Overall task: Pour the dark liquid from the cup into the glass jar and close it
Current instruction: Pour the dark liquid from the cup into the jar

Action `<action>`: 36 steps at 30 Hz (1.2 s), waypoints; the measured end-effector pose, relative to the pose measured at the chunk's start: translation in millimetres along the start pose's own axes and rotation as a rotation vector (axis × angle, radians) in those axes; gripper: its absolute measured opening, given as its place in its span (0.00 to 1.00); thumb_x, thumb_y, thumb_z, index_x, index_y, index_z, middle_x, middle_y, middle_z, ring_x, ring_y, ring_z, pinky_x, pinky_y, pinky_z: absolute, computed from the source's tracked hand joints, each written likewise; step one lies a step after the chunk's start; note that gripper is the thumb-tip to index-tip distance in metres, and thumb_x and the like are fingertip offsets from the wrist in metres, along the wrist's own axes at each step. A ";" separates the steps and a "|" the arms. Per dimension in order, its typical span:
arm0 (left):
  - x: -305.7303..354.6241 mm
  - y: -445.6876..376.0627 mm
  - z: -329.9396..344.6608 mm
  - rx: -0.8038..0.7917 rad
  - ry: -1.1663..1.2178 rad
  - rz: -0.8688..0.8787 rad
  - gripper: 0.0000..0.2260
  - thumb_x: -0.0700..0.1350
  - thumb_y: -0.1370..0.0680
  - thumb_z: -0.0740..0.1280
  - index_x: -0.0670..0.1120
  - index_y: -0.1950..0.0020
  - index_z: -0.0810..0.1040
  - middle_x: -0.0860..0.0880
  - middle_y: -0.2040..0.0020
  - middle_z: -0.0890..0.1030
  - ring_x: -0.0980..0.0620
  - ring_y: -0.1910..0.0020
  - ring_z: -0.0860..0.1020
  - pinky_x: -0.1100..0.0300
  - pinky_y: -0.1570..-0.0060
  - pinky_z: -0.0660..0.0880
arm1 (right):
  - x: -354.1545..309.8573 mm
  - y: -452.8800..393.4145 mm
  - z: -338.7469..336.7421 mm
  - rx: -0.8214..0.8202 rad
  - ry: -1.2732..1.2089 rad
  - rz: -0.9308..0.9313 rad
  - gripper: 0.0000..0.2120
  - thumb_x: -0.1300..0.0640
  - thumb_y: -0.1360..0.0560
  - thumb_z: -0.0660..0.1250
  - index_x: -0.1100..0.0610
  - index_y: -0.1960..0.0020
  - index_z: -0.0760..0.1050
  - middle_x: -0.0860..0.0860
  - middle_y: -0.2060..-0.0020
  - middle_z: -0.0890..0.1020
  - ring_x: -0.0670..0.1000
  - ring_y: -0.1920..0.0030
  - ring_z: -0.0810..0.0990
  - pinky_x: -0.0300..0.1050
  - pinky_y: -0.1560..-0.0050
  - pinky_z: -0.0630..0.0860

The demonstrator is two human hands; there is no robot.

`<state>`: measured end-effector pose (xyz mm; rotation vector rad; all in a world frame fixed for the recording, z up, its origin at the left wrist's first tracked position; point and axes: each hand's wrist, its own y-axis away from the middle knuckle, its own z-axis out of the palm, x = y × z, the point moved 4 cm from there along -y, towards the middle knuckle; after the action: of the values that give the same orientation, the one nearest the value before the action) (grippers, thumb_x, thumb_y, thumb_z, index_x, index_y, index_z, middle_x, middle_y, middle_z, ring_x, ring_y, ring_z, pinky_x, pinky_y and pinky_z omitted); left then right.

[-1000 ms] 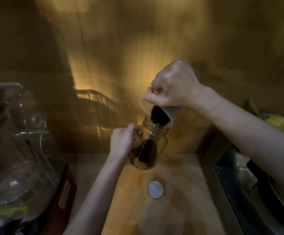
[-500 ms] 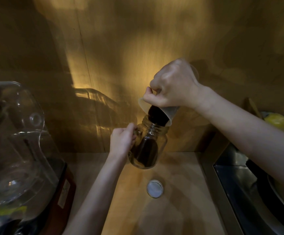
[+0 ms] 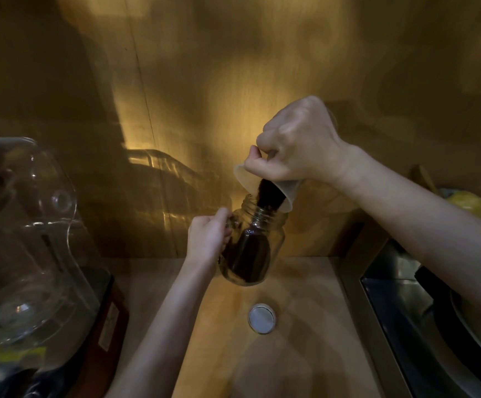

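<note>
My left hand (image 3: 209, 235) grips the handle of a clear glass jar (image 3: 275, 245), which is held tilted just above the wooden counter. Dark liquid fills a good part of the jar. My right hand (image 3: 295, 145) holds a translucent plastic cup (image 3: 288, 193) tipped steeply over the jar's mouth, its rim touching the jar's threaded neck. A dark stream runs from the cup into the jar. The round silver lid (image 3: 261, 318) lies flat on the counter, in front of the jar and apart from it.
A large clear plastic blender jug (image 3: 24, 248) on a dark red base stands at the left. A steel sink (image 3: 400, 305) with a dark pan in it lies to the right. A wooden wall closes the back. Something yellow (image 3: 472, 203) sits at far right.
The cup has tipped slightly further and the dark liquid in the jar has risen a little. Both hands stay in nearly the same place.
</note>
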<state>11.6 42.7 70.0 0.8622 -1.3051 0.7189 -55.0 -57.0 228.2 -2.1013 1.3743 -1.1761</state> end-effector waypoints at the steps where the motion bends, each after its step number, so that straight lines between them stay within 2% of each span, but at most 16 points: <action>1: 0.2 0.4 0.2 -0.006 0.002 0.003 0.16 0.45 0.27 0.63 0.48 0.76 0.69 0.54 0.84 0.67 0.59 0.82 0.64 0.63 0.76 0.61 | -0.6 0.0 -0.5 0.003 0.001 -0.002 0.17 0.60 0.37 0.65 0.57 0.83 0.66 0.50 0.88 0.64 0.52 0.86 0.62 0.36 0.74 0.54; 10: 1.2 3.9 0.2 -0.023 0.008 0.008 0.15 0.45 0.26 0.63 0.47 0.73 0.70 0.55 0.84 0.67 0.58 0.81 0.64 0.62 0.74 0.61 | -3.7 1.6 -4.4 0.018 0.005 -0.016 0.17 0.59 0.37 0.66 0.57 0.83 0.67 0.50 0.88 0.64 0.52 0.85 0.62 0.35 0.74 0.54; 31: 1.4 4.8 0.6 -0.027 0.029 -0.010 0.13 0.44 0.26 0.63 0.47 0.72 0.71 0.55 0.84 0.67 0.59 0.81 0.64 0.66 0.77 0.61 | -8.2 1.2 -4.0 0.007 -0.009 -0.070 0.17 0.60 0.38 0.67 0.57 0.83 0.67 0.50 0.88 0.65 0.50 0.85 0.61 0.35 0.76 0.56; 36: -0.1 5.9 0.4 -0.029 0.038 -0.019 0.13 0.44 0.26 0.63 0.47 0.71 0.71 0.55 0.84 0.67 0.59 0.81 0.63 0.66 0.77 0.60 | -8.6 2.2 -2.3 0.003 -0.009 -0.093 0.17 0.60 0.37 0.67 0.58 0.83 0.68 0.50 0.88 0.66 0.52 0.86 0.65 0.35 0.78 0.60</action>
<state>6.4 45.4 70.6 0.8332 -1.2684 0.6969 -59.6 -50.1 224.2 -2.1870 1.2819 -1.2018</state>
